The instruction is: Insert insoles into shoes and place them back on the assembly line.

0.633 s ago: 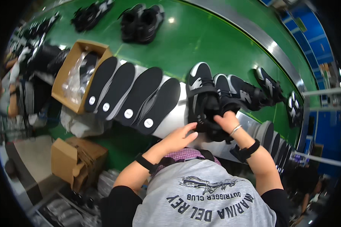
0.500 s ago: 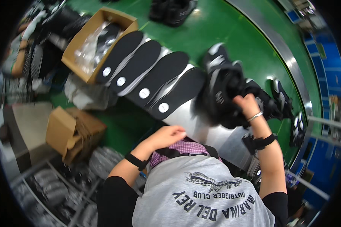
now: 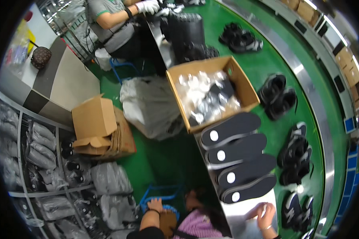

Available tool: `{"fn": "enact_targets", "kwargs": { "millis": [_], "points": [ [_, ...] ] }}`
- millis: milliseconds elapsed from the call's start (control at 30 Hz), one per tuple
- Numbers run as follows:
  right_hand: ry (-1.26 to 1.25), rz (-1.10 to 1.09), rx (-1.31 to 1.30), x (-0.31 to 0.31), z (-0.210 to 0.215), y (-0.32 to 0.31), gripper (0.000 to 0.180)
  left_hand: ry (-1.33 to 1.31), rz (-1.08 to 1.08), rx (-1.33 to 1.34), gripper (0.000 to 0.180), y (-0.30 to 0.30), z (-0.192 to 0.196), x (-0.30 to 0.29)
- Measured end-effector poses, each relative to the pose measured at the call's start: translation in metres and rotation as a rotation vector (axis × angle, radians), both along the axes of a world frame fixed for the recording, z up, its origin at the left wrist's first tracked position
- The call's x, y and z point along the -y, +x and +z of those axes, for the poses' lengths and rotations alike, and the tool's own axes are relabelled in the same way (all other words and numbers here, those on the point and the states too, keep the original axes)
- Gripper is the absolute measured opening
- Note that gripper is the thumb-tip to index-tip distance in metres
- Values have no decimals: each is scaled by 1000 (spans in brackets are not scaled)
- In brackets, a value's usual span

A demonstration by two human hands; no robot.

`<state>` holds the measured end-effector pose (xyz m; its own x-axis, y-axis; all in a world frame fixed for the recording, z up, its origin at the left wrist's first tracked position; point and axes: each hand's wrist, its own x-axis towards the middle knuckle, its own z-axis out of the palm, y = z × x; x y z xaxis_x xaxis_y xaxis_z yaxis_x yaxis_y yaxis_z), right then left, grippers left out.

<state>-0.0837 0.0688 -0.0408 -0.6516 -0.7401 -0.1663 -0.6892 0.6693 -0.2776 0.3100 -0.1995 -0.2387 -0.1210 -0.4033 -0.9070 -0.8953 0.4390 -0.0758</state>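
Note:
My left hand (image 3: 155, 205) is down at a low blue stool (image 3: 160, 192), its fingers closed over the stool's edge. My right hand (image 3: 266, 216) hovers by the near end of a metal bench surface (image 3: 243, 213), fingers loosely bent and apart, with nothing visible in them. Just beyond it lie several black insoles (image 3: 249, 167) in overlapping stacks, each with a round white sticker at the heel. On the green conveyor to its right stands a pair of black shoes (image 3: 293, 211) with white marks.
An open carton (image 3: 178, 99) of clear-wrapped pieces stands beyond the insoles. More black shoes (image 3: 278, 95) line the conveyor. At left are a flattened carton (image 3: 101, 131), a grey sack (image 3: 149, 105) and a rack (image 3: 60, 159) of bagged items. A co-worker's gloved hand (image 3: 148, 6) shows far off.
My view has swung left. My right hand has let go of the black shoes and is now over the metal surface. My left hand has gone from my waist down to the stool.

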Motion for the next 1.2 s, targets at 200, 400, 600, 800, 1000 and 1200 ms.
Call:
{"fn": "enact_targets", "kwargs": {
  "millis": [200, 400, 600, 800, 1000, 1200],
  "points": [
    [6, -70, 63, -2, -22, 21, 45, 285, 45, 0, 72, 49, -67, -44],
    [-95, -151, 87, -10, -30, 20, 46, 358, -142, 4, 72, -19, -63, -36],
    [-30, -67, 36, -7, -31, 22, 47, 376, -265, 29, 72, -135, 2, 40],
    [-14, -107, 54, -2, -23, 25, 49, -95, -479, -339, 28, -212, -53, 41],
    [80, -131, 103, 12, -4, 22, 50, -562, -506, -850, 19, -260, -92, 42],
    [62, -150, 89, -10, -24, 26, 48, -409, 366, -539, 43, -203, 27, 75]
  ]
}}
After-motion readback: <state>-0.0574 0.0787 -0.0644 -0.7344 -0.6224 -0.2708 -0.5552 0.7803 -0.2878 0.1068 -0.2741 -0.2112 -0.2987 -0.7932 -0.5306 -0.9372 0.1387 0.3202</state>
